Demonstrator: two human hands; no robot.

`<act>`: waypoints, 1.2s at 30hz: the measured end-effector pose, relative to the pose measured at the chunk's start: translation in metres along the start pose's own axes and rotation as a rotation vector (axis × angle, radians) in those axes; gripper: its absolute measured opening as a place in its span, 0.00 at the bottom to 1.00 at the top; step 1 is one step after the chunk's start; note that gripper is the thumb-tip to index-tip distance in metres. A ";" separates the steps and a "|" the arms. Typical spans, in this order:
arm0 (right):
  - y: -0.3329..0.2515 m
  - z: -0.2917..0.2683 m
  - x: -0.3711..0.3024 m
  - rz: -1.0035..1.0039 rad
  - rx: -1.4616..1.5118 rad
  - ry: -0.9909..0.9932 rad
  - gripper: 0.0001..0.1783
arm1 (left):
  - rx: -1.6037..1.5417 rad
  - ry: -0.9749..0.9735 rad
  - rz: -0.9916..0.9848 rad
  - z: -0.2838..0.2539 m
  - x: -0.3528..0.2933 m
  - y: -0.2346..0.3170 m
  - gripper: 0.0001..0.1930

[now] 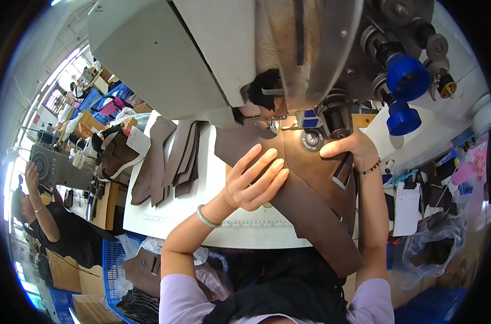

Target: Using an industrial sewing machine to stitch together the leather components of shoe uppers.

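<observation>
Brown leather pieces (313, 213) lie under the head of a sewing machine (186, 59), with a round badge (312, 140) on the lighter brown one. My left hand (256, 181) rests on the dark strip left of the needle area, fingers stretched out and slightly apart. At the right edge of the work, my right hand (353, 151) grips the leather, its thumb on top beside the badge and its other fingers hidden behind. Below that hand a dark rectangular slot with stitching shows in the leather. The strip hangs over the table's front edge toward my lap.
Several cut brown leather pieces (180, 154) lie on the white table (213, 218) at left, near a brown boot (116, 154). A blue basket (113, 270) holds more pieces below. Blue knobs (406, 77) jut from the machine. Another person (62, 227) works at far left.
</observation>
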State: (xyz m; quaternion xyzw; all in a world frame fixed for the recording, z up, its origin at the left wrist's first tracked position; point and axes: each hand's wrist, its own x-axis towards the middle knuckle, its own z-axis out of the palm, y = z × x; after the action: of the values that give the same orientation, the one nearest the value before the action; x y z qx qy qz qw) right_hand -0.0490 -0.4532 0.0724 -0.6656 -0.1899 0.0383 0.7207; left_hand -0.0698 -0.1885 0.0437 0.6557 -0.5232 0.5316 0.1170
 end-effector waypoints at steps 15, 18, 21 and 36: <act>-0.013 0.002 -0.009 0.202 0.068 0.022 0.35 | -0.048 0.026 0.036 -0.012 0.014 -0.007 0.09; 0.004 -0.006 -0.005 0.119 -0.176 0.093 0.46 | -0.073 0.039 0.046 -0.011 0.015 -0.009 0.10; 0.023 -0.015 -0.003 0.063 -0.166 0.129 0.53 | -0.075 0.041 0.048 -0.011 0.014 -0.011 0.10; 0.032 -0.026 0.013 -0.051 -0.377 0.119 0.17 | -0.054 0.077 0.033 -0.005 0.017 -0.019 0.08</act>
State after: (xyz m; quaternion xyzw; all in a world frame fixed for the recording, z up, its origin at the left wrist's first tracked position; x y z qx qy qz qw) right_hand -0.0219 -0.4699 0.0430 -0.7848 -0.1678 -0.0556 0.5941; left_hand -0.0593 -0.1866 0.0674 0.6227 -0.5431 0.5441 0.1460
